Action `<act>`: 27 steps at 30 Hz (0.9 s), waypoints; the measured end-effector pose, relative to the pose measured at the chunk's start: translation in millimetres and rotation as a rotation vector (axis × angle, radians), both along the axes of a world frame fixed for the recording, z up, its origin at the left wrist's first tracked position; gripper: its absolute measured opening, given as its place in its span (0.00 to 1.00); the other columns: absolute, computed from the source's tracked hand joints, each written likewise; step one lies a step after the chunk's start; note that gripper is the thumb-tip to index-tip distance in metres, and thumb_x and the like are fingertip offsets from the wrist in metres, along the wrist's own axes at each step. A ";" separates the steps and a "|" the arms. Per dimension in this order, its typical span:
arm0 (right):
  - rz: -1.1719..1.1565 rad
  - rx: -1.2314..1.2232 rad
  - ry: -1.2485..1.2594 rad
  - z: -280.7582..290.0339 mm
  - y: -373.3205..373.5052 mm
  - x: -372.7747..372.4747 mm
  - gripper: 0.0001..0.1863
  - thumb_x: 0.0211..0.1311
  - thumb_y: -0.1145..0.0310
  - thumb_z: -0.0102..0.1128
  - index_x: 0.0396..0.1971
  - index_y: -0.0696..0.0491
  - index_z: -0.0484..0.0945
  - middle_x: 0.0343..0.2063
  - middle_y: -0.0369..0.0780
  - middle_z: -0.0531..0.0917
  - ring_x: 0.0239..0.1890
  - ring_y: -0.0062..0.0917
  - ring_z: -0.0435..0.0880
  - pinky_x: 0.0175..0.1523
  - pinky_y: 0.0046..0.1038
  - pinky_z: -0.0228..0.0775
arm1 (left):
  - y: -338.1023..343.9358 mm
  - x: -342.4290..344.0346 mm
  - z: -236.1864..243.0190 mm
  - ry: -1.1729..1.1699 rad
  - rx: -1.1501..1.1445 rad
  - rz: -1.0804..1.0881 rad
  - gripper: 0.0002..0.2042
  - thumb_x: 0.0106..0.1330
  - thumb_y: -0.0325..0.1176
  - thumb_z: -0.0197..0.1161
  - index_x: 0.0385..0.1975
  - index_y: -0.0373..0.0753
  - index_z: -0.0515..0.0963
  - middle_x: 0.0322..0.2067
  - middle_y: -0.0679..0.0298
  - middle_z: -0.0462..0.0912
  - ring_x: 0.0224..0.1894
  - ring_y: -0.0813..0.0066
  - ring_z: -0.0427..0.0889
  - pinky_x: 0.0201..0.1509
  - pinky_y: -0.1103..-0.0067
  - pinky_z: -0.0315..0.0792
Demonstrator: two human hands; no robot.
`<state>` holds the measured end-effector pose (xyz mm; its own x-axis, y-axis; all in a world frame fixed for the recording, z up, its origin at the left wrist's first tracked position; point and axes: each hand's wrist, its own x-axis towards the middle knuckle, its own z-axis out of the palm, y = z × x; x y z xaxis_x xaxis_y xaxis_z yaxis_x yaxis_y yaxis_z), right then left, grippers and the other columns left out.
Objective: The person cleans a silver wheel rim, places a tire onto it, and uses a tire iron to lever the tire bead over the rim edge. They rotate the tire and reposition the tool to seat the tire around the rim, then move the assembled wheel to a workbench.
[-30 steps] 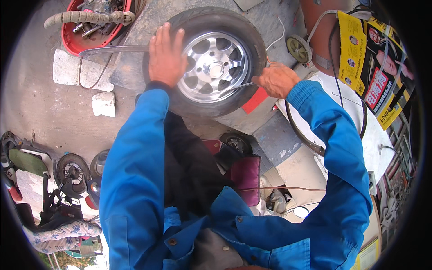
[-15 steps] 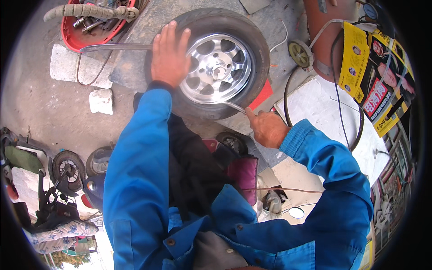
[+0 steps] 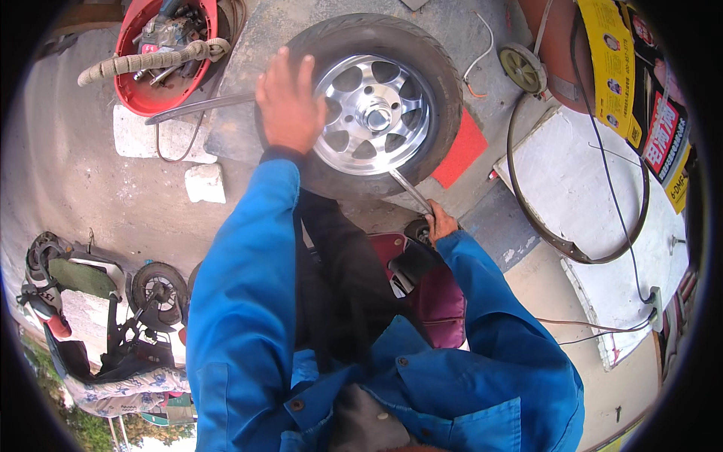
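A black tyre (image 3: 429, 56) on a polished silver spoked rim (image 3: 376, 90) lies at the upper middle. My left hand (image 3: 290, 109) rests flat on the tyre's left side, fingers stretched out and slightly apart. A long flat steel lever (image 3: 181, 111) sticks out leftward from beside that hand; its inner end is hidden. My right hand (image 3: 440, 224) grips a second steel lever (image 3: 410, 188), whose tip is at the rim's lower edge. A red mat (image 3: 467, 147) shows under the tyre's right side.
A red tub of tools (image 3: 199, 75) is upper left, near white blocks (image 3: 203, 183). Scooter parts (image 3: 154, 286) are lower left. An orange tank (image 3: 561, 60), yellow printed board (image 3: 610, 53), rubber loop (image 3: 565, 248) and white panel (image 3: 617, 301) are at the right.
My right hand has swung the lever downward and leftward, from the rim's right side to below it. My left hand stays on the tyre, and the view has shifted slightly.
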<state>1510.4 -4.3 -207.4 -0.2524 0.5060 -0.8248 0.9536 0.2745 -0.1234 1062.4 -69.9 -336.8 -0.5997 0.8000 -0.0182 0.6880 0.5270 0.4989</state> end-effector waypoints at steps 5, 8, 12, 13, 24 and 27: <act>0.050 -0.015 0.189 -8.1 -3.9 26.0 0.23 0.82 0.66 0.58 0.71 0.50 0.71 0.48 0.62 0.87 0.50 0.64 0.86 0.52 0.52 0.81 | 4.0 -10.8 17.8 0.048 0.038 -0.021 0.49 0.60 0.48 0.80 0.81 0.43 0.61 0.79 0.49 0.63 0.78 0.49 0.65 0.78 0.54 0.54; -0.154 -0.093 0.113 1.4 -24.4 6.4 0.25 0.80 0.65 0.59 0.72 0.50 0.70 0.48 0.62 0.87 0.49 0.64 0.86 0.52 0.55 0.81 | 12.5 -24.1 24.7 0.010 -0.004 -0.034 0.51 0.57 0.48 0.81 0.80 0.39 0.62 0.76 0.49 0.68 0.75 0.50 0.69 0.75 0.56 0.58; -0.276 0.096 0.201 6.0 -133.5 12.6 0.27 0.81 0.62 0.59 0.73 0.55 0.70 0.46 0.66 0.86 0.50 0.67 0.85 0.53 0.57 0.78 | 32.3 -32.9 26.3 0.041 -0.001 -0.185 0.50 0.55 0.44 0.81 0.79 0.36 0.63 0.73 0.49 0.71 0.72 0.51 0.71 0.74 0.57 0.60; -0.397 0.066 0.232 19.4 -146.4 -22.1 0.27 0.81 0.63 0.59 0.73 0.55 0.70 0.47 0.67 0.85 0.52 0.66 0.84 0.54 0.56 0.78 | 37.8 -36.8 26.1 0.051 0.003 -0.237 0.50 0.55 0.43 0.80 0.79 0.36 0.63 0.72 0.49 0.72 0.72 0.51 0.71 0.74 0.57 0.60; -0.681 -0.018 0.134 45.8 -190.7 -89.4 0.23 0.81 0.59 0.58 0.70 0.47 0.73 0.46 0.64 0.86 0.52 0.67 0.83 0.55 0.59 0.75 | -7.5 -8.7 29.9 0.155 0.177 -0.119 0.53 0.54 0.51 0.84 0.78 0.37 0.62 0.77 0.40 0.59 0.80 0.40 0.60 0.81 0.40 0.55; -0.549 -0.054 0.104 43.8 -171.1 -71.4 0.24 0.83 0.59 0.58 0.70 0.54 0.73 0.44 0.61 0.88 0.50 0.61 0.88 0.54 0.49 0.79 | -37.8 25.2 28.9 -0.035 0.042 0.217 0.59 0.52 0.54 0.85 0.80 0.35 0.57 0.77 0.32 0.55 0.79 0.35 0.60 0.81 0.44 0.59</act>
